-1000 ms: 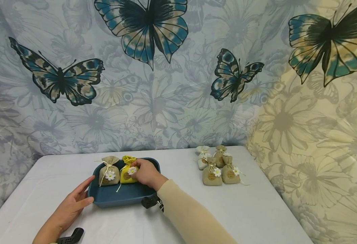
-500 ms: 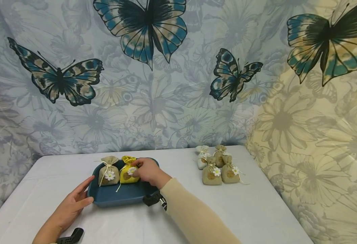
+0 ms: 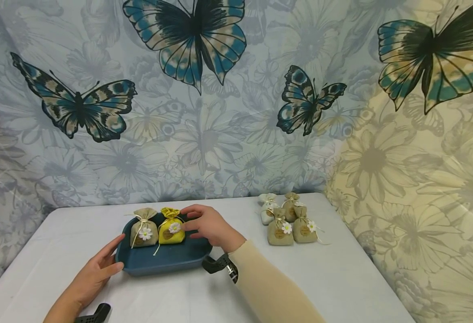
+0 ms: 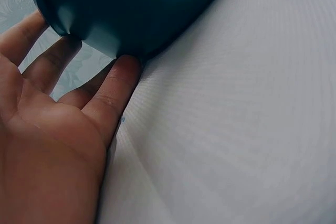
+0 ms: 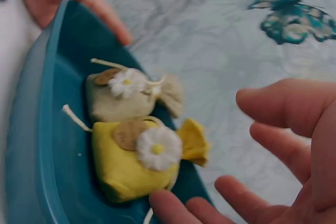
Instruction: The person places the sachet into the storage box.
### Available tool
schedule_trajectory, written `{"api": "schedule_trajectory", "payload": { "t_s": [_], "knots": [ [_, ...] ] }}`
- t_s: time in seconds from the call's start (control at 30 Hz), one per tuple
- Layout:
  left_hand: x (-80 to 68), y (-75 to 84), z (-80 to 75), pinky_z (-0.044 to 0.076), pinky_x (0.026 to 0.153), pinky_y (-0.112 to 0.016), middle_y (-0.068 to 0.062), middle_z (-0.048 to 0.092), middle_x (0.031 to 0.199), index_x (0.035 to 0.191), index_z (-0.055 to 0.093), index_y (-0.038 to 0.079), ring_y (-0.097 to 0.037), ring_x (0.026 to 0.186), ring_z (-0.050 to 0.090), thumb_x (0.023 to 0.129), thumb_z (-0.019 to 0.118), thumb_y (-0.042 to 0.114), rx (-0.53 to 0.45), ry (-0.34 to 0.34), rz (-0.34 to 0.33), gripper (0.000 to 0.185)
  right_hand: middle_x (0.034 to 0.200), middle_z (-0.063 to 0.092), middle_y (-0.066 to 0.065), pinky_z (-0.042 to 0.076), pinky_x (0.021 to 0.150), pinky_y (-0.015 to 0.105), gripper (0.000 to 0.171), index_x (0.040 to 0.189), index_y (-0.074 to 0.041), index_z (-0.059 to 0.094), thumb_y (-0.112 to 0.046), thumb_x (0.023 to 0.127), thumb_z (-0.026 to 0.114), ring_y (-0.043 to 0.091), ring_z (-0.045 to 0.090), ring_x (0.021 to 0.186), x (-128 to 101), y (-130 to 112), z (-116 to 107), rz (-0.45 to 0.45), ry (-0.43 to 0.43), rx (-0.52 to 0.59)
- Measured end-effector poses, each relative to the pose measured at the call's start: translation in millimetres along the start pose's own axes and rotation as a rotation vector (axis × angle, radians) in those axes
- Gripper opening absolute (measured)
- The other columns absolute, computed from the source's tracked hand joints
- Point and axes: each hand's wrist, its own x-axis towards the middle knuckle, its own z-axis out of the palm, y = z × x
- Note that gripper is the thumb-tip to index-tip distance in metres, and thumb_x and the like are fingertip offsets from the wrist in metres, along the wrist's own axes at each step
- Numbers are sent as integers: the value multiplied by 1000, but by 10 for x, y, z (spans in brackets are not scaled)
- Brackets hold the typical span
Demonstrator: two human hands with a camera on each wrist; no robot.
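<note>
Two pouches stand in the blue tray (image 3: pixel 168 262): my right hand (image 3: pixel 209 226) hangs released, fingers spread, just right of the yellow pouch (image 3: pixel 171 231), with the tan pouch (image 3: pixel 144 233) beyond it. My left hand (image 3: pixel 93 274) lies flat, fingers straight against the tray's left wall.

Two pouches (image 3: pixel 157 229) side by side in tray (image 3: pixel 168 260); four pouches (image 3: pixel 286 220) right on table (image 3: pixel 341 278).

Cream sleeve (image 3: pixel 269 287), black wrist cameras (image 3: pixel 216 264)
</note>
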Motion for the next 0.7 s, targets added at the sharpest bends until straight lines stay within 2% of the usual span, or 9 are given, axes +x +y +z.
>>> {"api": "schedule_trajectory", "payload": {
  "t_s": [0.17, 0.3, 0.5, 0.7],
  "knots": [
    [-1, 1, -4, 10, 105, -61, -24, -11, 162, 161, 9, 10, -55, 142, -5, 102, 58, 8, 16, -4, -5, 77, 138, 49, 16, 54, 88, 51, 45, 134, -6, 61, 0, 90, 70, 30, 61, 111, -157, 23, -210, -75, -48, 177],
    [-1, 7, -9, 9, 106, -64, -24, -13, 162, 161, 8, 10, -55, 142, -6, 102, 58, 9, 16, 4, -8, 77, 138, 49, 17, 54, 88, 51, 48, 138, -1, 57, 1, 92, 68, 32, 56, 119, -287, 16, -321, -134, -69, 267],
    [2, 8, -2, 8, 106, -66, -23, -13, 162, 161, 8, 11, -55, 142, -5, 102, 58, 9, 13, 13, -8, 78, 139, 47, 21, 52, 91, 54, 52, 142, 3, 50, 1, 92, 66, 40, 48, 129, -478, 41, -482, -206, -86, 346],
    [6, -9, 6, 8, 106, -64, -23, -13, 162, 161, 8, 12, -55, 142, -5, 102, 57, 9, 11, 9, -7, 77, 140, 46, 22, 50, 92, 57, 47, 138, -3, 55, -1, 92, 67, 39, 49, 129, -692, 129, -786, -270, -50, 357]
  ]
}}
